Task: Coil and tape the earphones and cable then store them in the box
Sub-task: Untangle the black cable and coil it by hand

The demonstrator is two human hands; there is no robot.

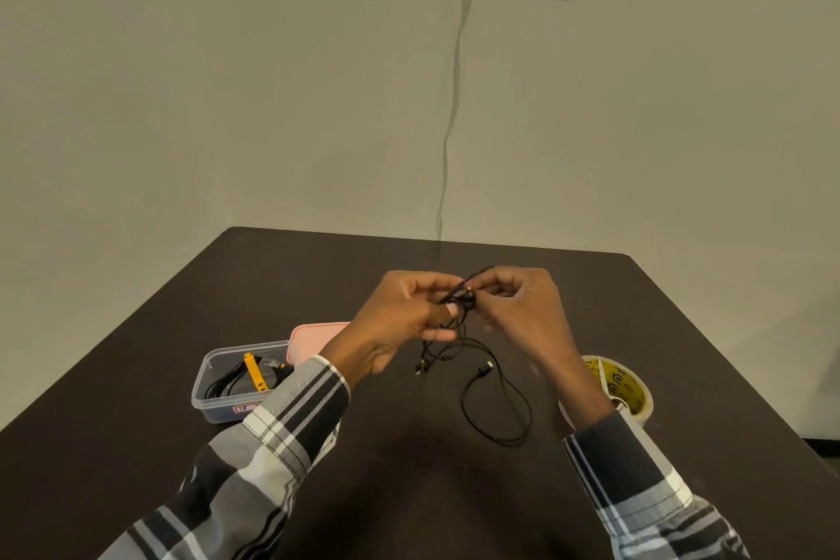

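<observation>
Coiling is the step in hand, I judge. Your left hand [400,314] and right hand [522,309] are raised over the table [272,268], close together, and both pinch the black earphones [463,296] between the fingertips. The remaining cable [497,405] hangs below your hands in a loose loop. The tape roll [625,384] waits under your right wrist, the open box [227,382] beside your left forearm. Next you need to gather the hanging wire into loops, and keep your pinch firm.
</observation>
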